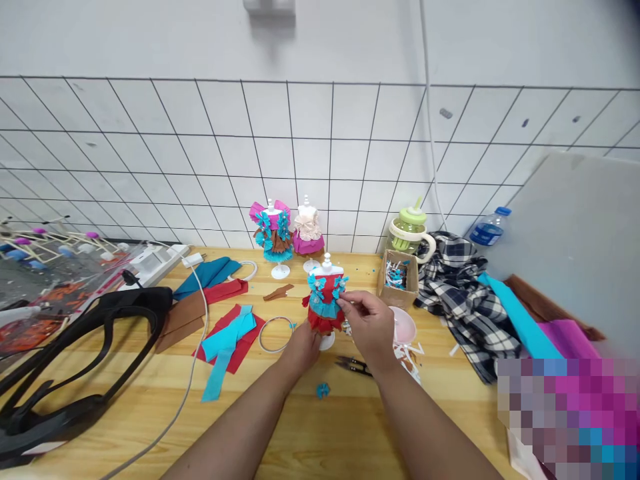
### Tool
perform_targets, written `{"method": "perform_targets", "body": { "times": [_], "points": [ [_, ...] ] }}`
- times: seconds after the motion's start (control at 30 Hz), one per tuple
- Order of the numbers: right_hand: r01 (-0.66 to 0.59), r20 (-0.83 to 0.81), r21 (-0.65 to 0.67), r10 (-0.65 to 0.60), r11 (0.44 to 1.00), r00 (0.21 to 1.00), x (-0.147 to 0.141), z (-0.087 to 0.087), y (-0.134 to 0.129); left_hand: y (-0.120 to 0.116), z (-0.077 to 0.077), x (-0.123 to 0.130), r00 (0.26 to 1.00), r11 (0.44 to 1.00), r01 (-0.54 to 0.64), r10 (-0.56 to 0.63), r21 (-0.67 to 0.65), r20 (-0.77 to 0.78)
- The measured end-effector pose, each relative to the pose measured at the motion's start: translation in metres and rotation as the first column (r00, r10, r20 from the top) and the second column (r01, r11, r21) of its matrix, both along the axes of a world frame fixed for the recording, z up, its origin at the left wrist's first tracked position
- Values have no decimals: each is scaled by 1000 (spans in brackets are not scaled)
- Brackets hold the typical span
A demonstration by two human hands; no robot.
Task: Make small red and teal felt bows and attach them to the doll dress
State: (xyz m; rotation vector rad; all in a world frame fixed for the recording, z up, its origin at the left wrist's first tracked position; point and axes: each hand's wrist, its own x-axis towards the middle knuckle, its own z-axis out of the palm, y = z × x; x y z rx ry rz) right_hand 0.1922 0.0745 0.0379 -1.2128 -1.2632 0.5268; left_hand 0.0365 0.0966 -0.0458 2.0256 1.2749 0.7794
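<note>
A small white dress-form mannequin (327, 268) stands upright in the middle of the table, dressed in red and blue crepe paper with blue flowers on its front. My left hand (303, 348) is closed around the low left side of it, by the red skirt (323, 322). With thumb and fingers together, my right hand (371, 325) pinches at a blue paper flower (342, 285) on the right side of the dress; its fingertips partly cover the spot. A loose blue paper flower (323, 391) lies in front. Thread snips (354, 365) rest beside my right wrist, partly hidden.
Two dressed mannequins (273, 233) stand at the back. Blue and red paper strips (227, 340), a ring (261, 337) and a black frame (145, 300) lie left. On the right are a small cardboard box (397, 293), a pink dish (404, 325), a green-lidded jug (411, 227) and plaid cloth (460, 287).
</note>
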Motion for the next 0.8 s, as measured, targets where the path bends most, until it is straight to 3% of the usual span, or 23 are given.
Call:
{"method": "perform_targets", "body": {
  "times": [0.13, 0.33, 0.47, 0.53, 0.6, 0.67, 0.8],
  "points": [
    [-18, 24, -42, 19, 999, 1000, 4, 1, -2, 3, 0, -2, 1000, 999, -10, 10, 52, -13],
    [4, -27, -85, -6, 996, 1000, 14, 1, -11, 3, 0, -5, 997, 1000, -9, 11, 20, -75],
    [54, 56, -94, -49, 994, 997, 25, -11, -29, 5, 7, -7, 987, 1000, -30, 29, -5, -160],
    [-30, 160, -117, 49, 993, 986, 29, -22, -41, 6, 10, -6, 982, 999, -49, 47, -8, -182],
    [-198, 303, -183, 247, 963, 920, 31, -34, -51, 7, 12, -4, 978, 998, -67, 65, -5, -197],
    [-288, 460, -246, 373, 926, 806, 32, -45, -57, 8, 12, -1, 972, 996, -89, 86, -6, -217],
    [-321, 654, -280, 425, 905, 626, 30, -57, -61, 5, 18, 0, 956, 992, -125, 115, -19, -269]
  ]
}}
